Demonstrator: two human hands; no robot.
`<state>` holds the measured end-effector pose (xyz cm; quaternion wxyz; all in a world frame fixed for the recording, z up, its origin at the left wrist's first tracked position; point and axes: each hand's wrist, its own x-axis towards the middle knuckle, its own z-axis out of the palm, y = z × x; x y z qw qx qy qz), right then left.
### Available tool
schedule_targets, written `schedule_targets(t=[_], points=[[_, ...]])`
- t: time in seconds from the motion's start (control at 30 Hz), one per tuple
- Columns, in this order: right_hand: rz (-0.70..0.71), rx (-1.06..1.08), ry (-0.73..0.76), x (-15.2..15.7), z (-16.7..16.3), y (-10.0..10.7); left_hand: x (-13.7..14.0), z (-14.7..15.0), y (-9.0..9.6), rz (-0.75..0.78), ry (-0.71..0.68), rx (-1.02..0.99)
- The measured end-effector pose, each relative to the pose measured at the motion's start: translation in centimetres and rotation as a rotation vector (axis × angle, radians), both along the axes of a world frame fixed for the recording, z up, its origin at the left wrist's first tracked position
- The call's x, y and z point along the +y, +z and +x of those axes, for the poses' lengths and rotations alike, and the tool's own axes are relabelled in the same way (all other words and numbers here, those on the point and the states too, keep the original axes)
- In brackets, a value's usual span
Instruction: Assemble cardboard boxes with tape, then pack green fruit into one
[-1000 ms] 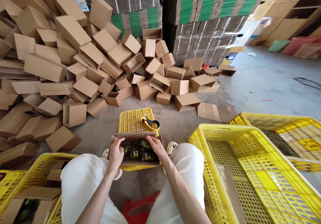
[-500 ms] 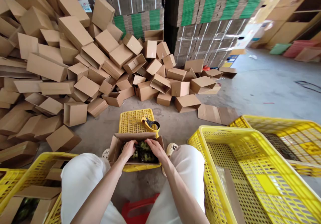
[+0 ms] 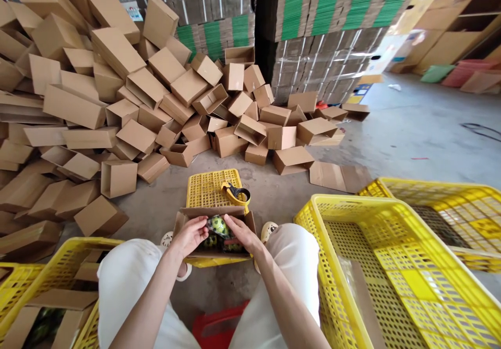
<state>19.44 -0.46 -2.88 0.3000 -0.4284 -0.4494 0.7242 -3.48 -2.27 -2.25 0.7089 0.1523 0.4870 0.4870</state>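
Observation:
Above an open cardboard box (image 3: 188,214), my left hand (image 3: 190,236) pinches one end of a clear-wrapped pack with green, dark-spotted contents (image 3: 218,226). My right hand (image 3: 241,232) grips its other end. I cannot make out exactly what is inside the wrap. More green-and-black packs (image 3: 210,242) lie in the box below, partly covered by my hands. The box rests on an upturned yellow crate (image 3: 207,188). On that crate, just behind the box, lies a yellow-and-black tape dispenser (image 3: 236,193).
Loose empty cartons (image 3: 188,85) are heaped ahead and to the left. Large yellow crates (image 3: 313,234) stand at my right. Another yellow crate (image 3: 84,244) at my left holds boxes of packs. Something red (image 3: 219,325) is beneath me. Strapped stacks of flat cardboard (image 3: 329,62) rise behind.
Both hands have come up slightly from inside the box. The wrapped pack is now lifted and tilted between them, showing its bright green contents.

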Motion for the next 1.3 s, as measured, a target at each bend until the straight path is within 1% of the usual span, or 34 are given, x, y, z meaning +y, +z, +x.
schedule_targets(t=[0.03, 0.07, 0.1, 0.17, 0.27, 0.37, 0.43, 0.47, 0.53, 0.6, 0.7, 0.77, 0.83, 0.9, 0.97, 1.03, 1.07, 1.1, 1.13, 1.23, 1.27, 1.3], points=[[-0.066, 0.045, 0.05, -0.2, -0.1, 0.2, -0.2, 0.3, 0.4, 0.012, 0.006, -0.032], [-0.1, 0.074, 0.085, -0.3, -0.2, 0.3, -0.4, 0.6, 0.7, 0.025, 0.013, -0.048], [-0.097, 0.088, 0.096, -0.4, -0.2, 0.4, -0.6, 0.8, 1.0, 0.037, 0.015, -0.048], [-0.01, 0.079, 0.04, -0.3, -0.1, 0.3, -1.0, 1.1, 1.5, 0.043, 0.005, 0.006], [0.147, 0.028, -0.081, 0.2, 0.3, -0.2, -1.5, 1.4, 1.8, 0.007, -0.044, 0.145], [0.277, -0.01, -0.088, 0.6, 0.4, -0.8, -1.7, 1.9, 1.5, 0.016, -0.1, 0.231], [0.345, -0.018, -0.08, 0.8, 0.4, -1.2, -1.7, 2.3, 1.0, 0.068, -0.081, 0.25], [0.356, -0.017, -0.089, 0.9, 0.3, -1.3, -1.6, 2.4, 0.7, 0.092, -0.056, 0.253], [0.332, 0.003, -0.123, 0.9, 0.2, -1.4, -1.5, 2.4, 0.4, 0.129, -0.017, 0.252], [0.255, 0.063, -0.152, 0.9, 0.2, -1.3, -1.5, 2.1, 0.3, 0.155, -0.017, 0.255], [0.127, 0.145, -0.145, 0.7, 0.1, -0.9, -1.6, 1.7, 0.4, 0.174, -0.027, 0.28], [0.093, 0.14, -0.149, 0.7, 0.1, -0.6, -1.8, 1.7, 0.3, 0.17, -0.024, 0.296], [0.105, 0.1, -0.166, 0.6, 0.1, -0.4, -1.9, 1.9, 0.1, 0.155, -0.035, 0.315], [0.151, 0.011, -0.192, 0.7, 0.1, -0.3, -1.9, 2.0, -0.4, 0.131, -0.037, 0.356], [0.208, -0.106, -0.229, 0.7, 0.1, -0.3, -1.7, 1.7, -0.9, 0.115, 0.016, 0.443], [0.255, -0.204, -0.274, 0.7, 0.2, -0.3, -1.4, 1.0, -1.4, 0.122, 0.111, 0.572], [0.269, -0.231, -0.291, 0.6, 0.3, -0.4, -1.3, 0.5, -1.6, 0.137, 0.135, 0.64], [0.278, -0.246, -0.3, 0.6, 0.3, -0.3, -1.1, -0.1, -1.8, 0.155, 0.112, 0.708], [0.287, -0.257, -0.305, 0.6, 0.3, -0.3, -1.0, -0.6, -1.9, 0.167, 0.041, 0.77], [0.287, -0.248, -0.298, 0.7, 0.0, -0.2, -0.7, -1.3, -2.4, 0.164, -0.29, 0.876], [0.267, -0.218, -0.3, 0.7, -0.1, -0.2, -0.6, -1.2, -2.6, 0.16, -0.376, 0.887], [0.238, -0.175, -0.307, 0.8, -0.2, -0.1, -0.5, -0.9, -2.8, 0.16, -0.435, 0.888]])
